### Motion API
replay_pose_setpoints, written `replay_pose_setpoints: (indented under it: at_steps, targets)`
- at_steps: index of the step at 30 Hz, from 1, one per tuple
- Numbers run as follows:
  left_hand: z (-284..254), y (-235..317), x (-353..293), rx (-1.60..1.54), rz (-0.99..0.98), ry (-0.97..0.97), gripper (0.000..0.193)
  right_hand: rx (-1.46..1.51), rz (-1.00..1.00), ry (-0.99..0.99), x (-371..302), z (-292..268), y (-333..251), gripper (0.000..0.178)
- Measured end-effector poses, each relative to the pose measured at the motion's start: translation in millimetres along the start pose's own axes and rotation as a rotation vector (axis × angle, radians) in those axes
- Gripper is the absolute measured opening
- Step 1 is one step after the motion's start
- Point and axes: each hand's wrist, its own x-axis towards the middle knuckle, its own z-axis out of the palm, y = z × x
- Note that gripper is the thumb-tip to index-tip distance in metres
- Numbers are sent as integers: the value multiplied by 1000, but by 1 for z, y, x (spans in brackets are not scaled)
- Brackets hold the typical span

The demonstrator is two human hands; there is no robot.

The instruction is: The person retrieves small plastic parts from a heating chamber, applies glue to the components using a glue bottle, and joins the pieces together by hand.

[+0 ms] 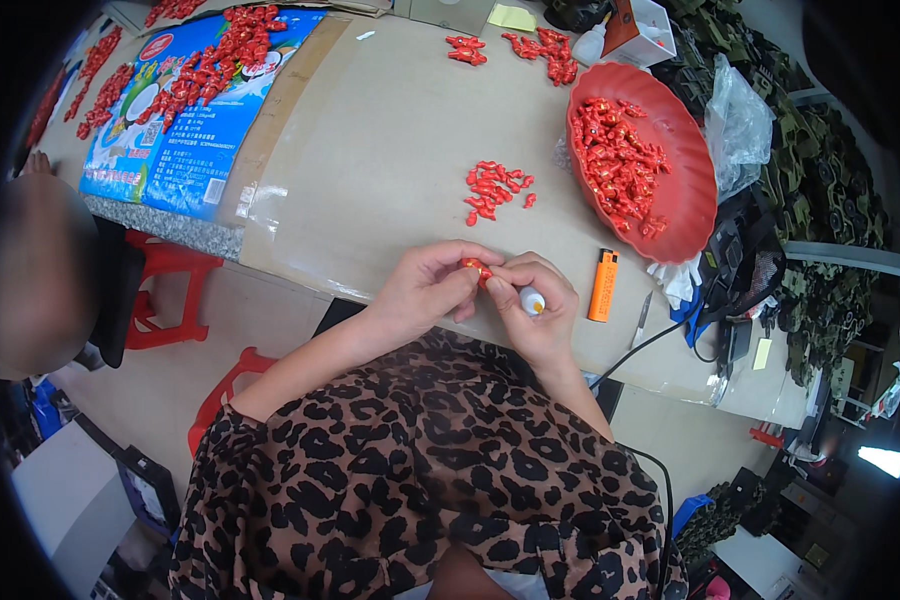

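Red trinket (477, 267), pinched between the person's left hand (422, 287) and right hand (545, 318) by the near edge of the surface (380, 170), could slip loose if the right hand, also clasping a small white tube (532, 301), shifts its grip.

Wide fisheye head view, down over nearby table (390, 150)

On the worktop (370, 160) lay one orange lighter (603, 285), one slender pointed metal tool (643, 314) just beside it, and, at the far edge, one yellow paper slip (511, 17). To the right were one crumpled clear plastic bag (738, 125) and camouflage-patterned goods (835, 190); one red plastic stool (175, 263) stood at left.
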Motion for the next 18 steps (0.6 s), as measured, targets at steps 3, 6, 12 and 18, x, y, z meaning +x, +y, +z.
replay_pose_setpoints:
  at_steps: [3,6,12,18]
  targets:
    - [0,-1,-1,1,0,-2,22,-1,-3,0,-1,1,-1,5]
    - [0,-1,-1,13,4,5,22,-7,-10,-2,-1,1,-3,5]
    - [0,1,-1,34,4,13,22,-15,-31,0,0,1,-3,5]
    - [1,-1,-2,41,10,18,22,-16,-52,-1,0,2,-3,5]
